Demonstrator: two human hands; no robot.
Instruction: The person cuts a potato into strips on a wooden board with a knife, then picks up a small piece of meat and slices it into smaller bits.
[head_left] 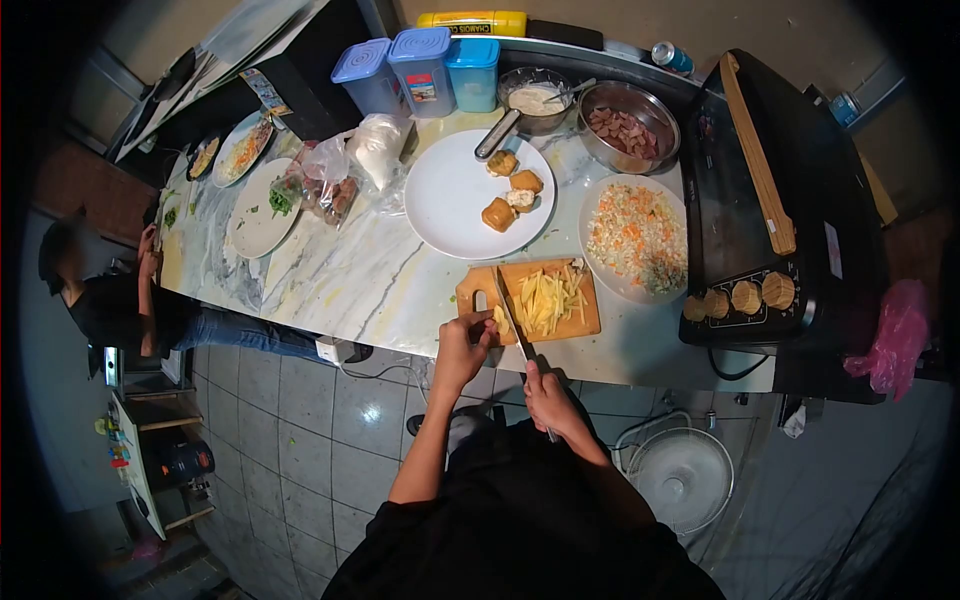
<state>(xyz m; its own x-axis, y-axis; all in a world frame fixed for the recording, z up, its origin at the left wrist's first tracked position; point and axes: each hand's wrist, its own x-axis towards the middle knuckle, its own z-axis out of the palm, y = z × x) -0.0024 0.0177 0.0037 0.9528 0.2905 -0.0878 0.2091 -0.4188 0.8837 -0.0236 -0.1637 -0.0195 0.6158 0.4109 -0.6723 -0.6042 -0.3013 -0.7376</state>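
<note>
My right hand point(552, 402) is wrapped round the handle of a knife point(512, 318), whose blade lies lengthwise over the wooden cutting board point(590, 318). With its fingers pinched together, my left hand point(462, 352) holds a yellow piece of vegetable point(501, 320) at the board's left side, just left of the blade. Right of the blade sits a heap of thin yellow vegetable strips point(545, 300); their exact kind cannot be made out.
Behind the board is a white plate point(440, 215) with several browned, cut pieces point(525, 181). A plate of chopped vegetables point(635, 238), a metal bowl of meat point(628, 130) and a black oven point(735, 220) stand right. Another person point(130, 290) is at the far left.
</note>
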